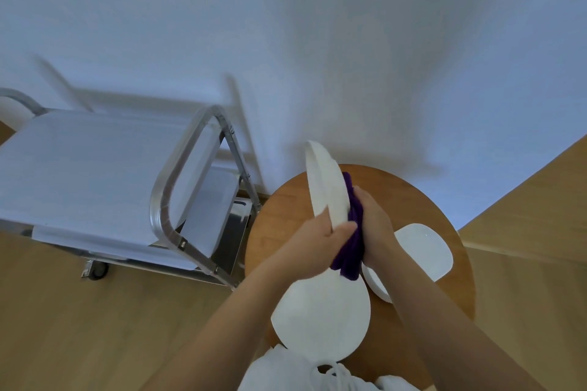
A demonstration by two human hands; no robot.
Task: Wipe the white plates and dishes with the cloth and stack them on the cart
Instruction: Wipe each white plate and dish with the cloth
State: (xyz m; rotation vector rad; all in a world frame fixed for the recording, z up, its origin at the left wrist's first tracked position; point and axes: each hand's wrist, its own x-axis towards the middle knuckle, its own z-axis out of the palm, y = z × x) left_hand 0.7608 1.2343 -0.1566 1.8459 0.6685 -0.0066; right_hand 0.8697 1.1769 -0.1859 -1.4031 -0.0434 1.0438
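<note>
Holding a white plate point(327, 187) on edge at centre frame, the person's left hand point(317, 244) grips its lower rim, thumb across the near face and fingers point(322, 216) curled behind. The right hand point(374, 225) presses a bunched purple cloth point(352, 238) against the plate's right face, its fingers wrapped round the cloth; how firmly they press cannot be told. The plate stands nearly upright above the round wooden bench point(286, 200), clear of it. Below the hands a large round plate point(320, 320) lies flat at the bench's near edge, part of it overhanging. A squarish dish point(425, 251) and a smaller dish point(376, 286) lie right of centre, the smaller one partly hidden by the right forearm. The cart point(95, 174) stands at the left of the frame, its top shelf bare of plates, so stacking appears not yet begun. Risks, as judged: the held plate is gripped at one rim only, and a hard wipe from the right could twist it out of the left hand onto the plates below. A forearm brushing the overhanging plate might tip it to the floor. The carry left to the cart crosses its raised metal handle point(178, 174), which the rim could strike.
</note>
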